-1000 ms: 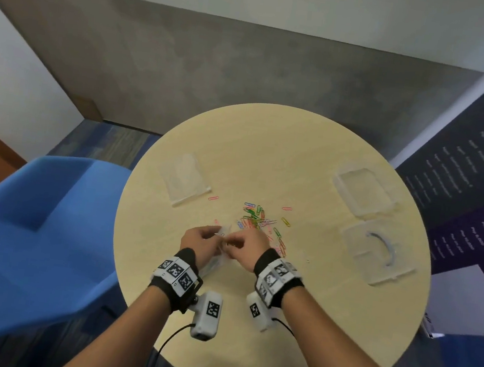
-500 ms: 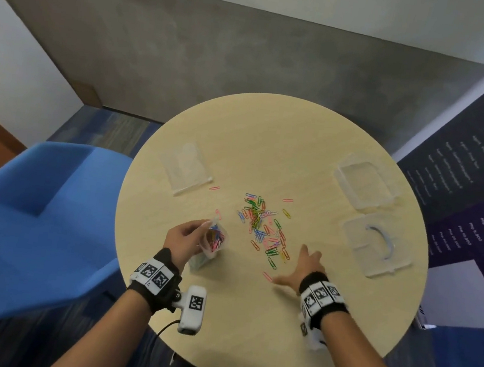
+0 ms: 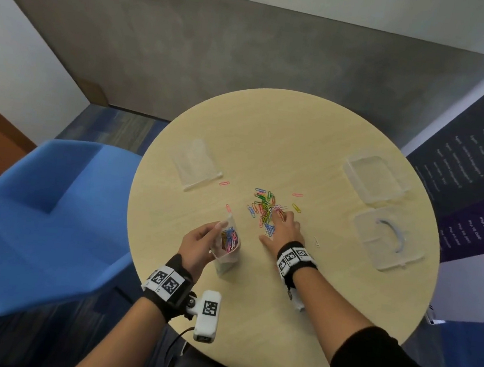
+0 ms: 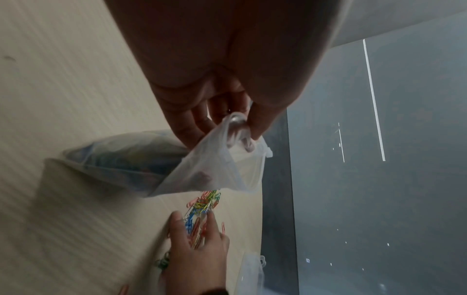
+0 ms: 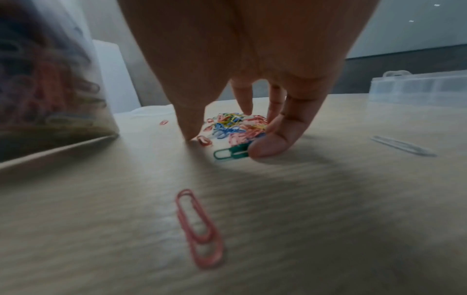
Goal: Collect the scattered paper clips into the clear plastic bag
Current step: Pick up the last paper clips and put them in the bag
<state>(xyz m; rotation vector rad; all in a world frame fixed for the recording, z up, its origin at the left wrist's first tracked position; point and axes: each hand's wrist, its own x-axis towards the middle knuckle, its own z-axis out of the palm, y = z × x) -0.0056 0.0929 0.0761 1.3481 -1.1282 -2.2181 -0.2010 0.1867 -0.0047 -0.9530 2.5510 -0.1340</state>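
A clear plastic bag (image 3: 227, 251) with several coloured clips inside stands on the round table (image 3: 271, 132). My left hand (image 3: 216, 230) pinches its open mouth; in the left wrist view the thumb and fingers (image 4: 255, 127) grip the bag's (image 4: 209, 169) rim. A pile of coloured paper clips (image 3: 264, 206) lies mid-table. My right hand (image 3: 282, 228) rests on the pile's near right side with fingers spread. In the right wrist view the fingertips (image 5: 267, 147) touch the table around the pile (image 5: 235, 123), one on a green clip (image 5: 231, 153).
Stray clips lie apart: pink ones (image 3: 224, 183) (image 3: 297, 194) (image 3: 228, 208), a white one (image 3: 316, 241) and a pink one (image 5: 199, 229) near the wrist. A second flat clear bag (image 3: 196, 164) lies at the far left, two clear plastic boxes (image 3: 373, 179) (image 3: 386, 237) at the right. A blue chair (image 3: 33, 212) stands left.
My right hand left the bag's mouth, swung out to the right, then moved forward onto the clip pile. The left hand kept hold of the bag.
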